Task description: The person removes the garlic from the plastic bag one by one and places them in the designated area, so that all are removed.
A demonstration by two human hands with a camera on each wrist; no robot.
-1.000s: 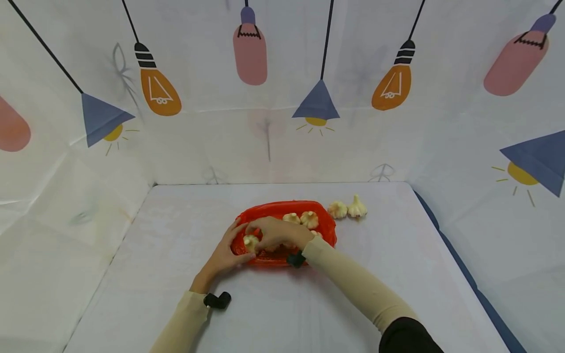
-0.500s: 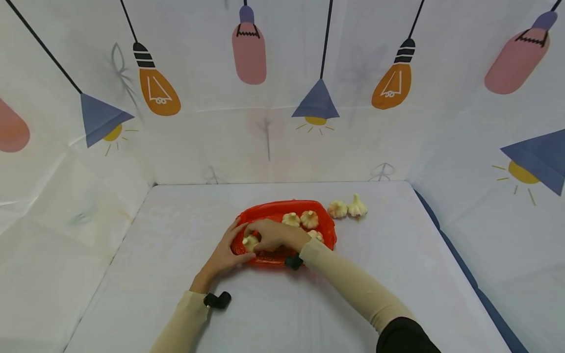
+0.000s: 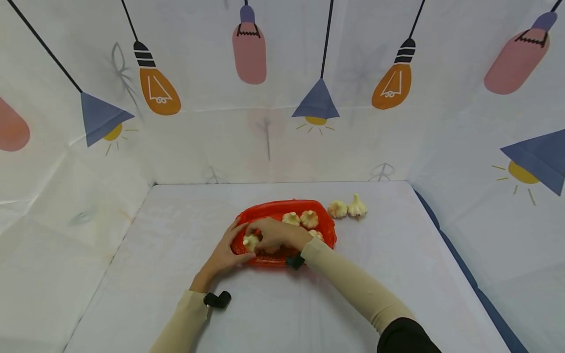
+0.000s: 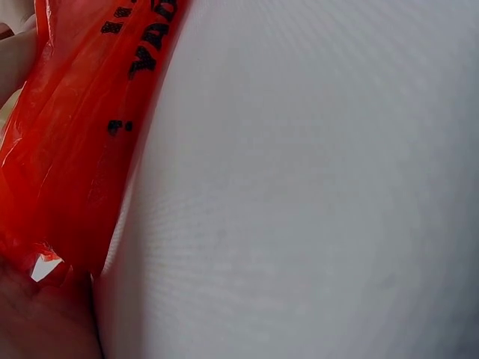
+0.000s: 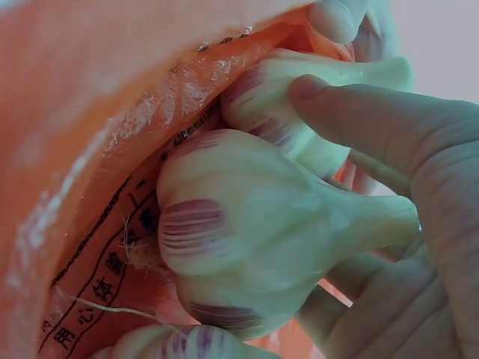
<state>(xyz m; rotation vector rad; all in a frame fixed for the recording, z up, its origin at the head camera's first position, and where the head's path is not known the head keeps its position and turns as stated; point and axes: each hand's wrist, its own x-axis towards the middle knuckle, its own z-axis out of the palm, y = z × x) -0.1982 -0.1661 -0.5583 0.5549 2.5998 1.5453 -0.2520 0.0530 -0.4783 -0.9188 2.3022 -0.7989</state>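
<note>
A red plastic bag [image 3: 269, 210] with dark printing lies spread like a shallow tray on the white table, several garlic bulbs inside. My left hand [image 3: 225, 251] holds its left end, thumb at the near rim and fingers at the far side. In the left wrist view the printed red plastic [image 4: 82, 149] runs up from the palm. My right hand [image 3: 275, 234] reaches into the bag and grips a garlic bulb [image 5: 262, 82] at the left end, thumb pressed on it. Another garlic bulb [image 5: 232, 224] lies under the right palm, its stem toward the hand.
Two garlic bulbs [image 3: 347, 208] lie on the table just past the bag's far right corner. Inside the bag, more garlic bulbs [image 3: 309, 219] sit along the far and right side. A white cloth wall [image 3: 212, 142] printed with lamps stands behind the table [image 3: 375, 255].
Both hands stay almost in place. The right hand shifts very slightly left and back over the bulbs; the left hand keeps its hold on the bag.
</note>
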